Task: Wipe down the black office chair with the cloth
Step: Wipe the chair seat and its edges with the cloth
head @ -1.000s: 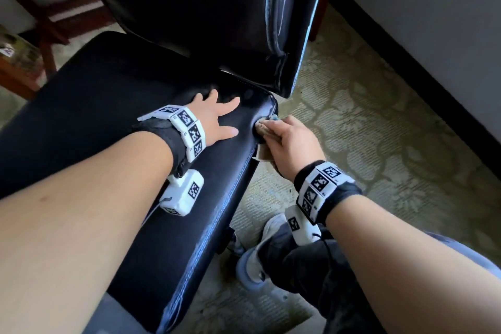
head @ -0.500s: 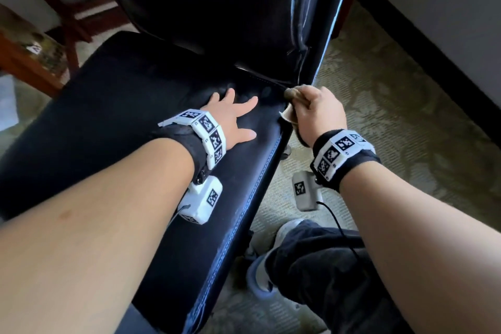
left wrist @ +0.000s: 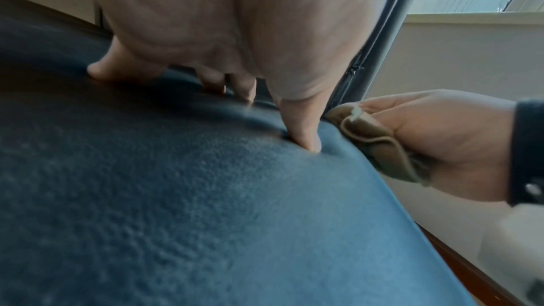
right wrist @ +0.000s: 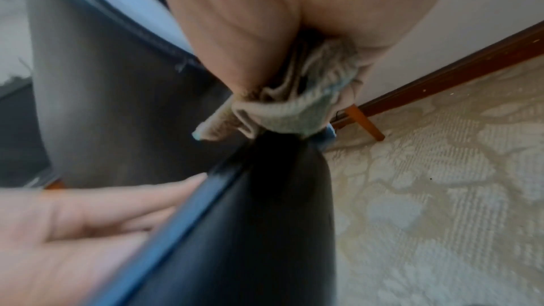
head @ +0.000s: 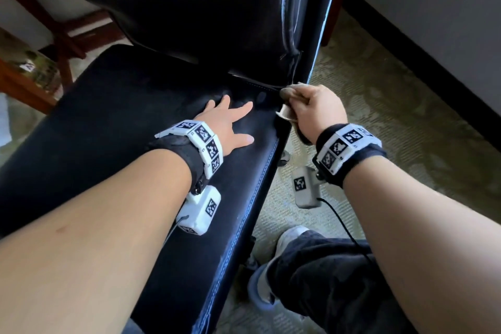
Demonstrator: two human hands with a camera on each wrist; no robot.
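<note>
The black office chair fills the head view, its seat (head: pixel 108 122) low and its backrest (head: pixel 206 8) upright behind. My left hand (head: pixel 230 122) lies flat on the seat (left wrist: pixel 206 206) with fingers spread, pressing the cushion near the rear right corner. My right hand (head: pixel 314 108) grips a bunched beige cloth (head: pixel 291 92) against the seat's rear right corner, where the seat meets the backrest edge. The cloth (left wrist: pixel 379 146) shows folded in that hand (left wrist: pixel 447 143) beside the seat edge. In the right wrist view the cloth (right wrist: pixel 297 106) sits on top of the dark corner (right wrist: pixel 265 194).
Patterned beige carpet (head: pixel 393 122) lies to the right of the chair, bounded by a white wall with a dark baseboard (head: pixel 433 73). My knee and shoe (head: pixel 292 241) are beside the seat's front right. Wooden furniture (head: pixel 32 81) stands at the left.
My right hand with the cloth has risen from the side of the seat edge to the rear corner by the backrest. The left hand stays flat on the seat.
</note>
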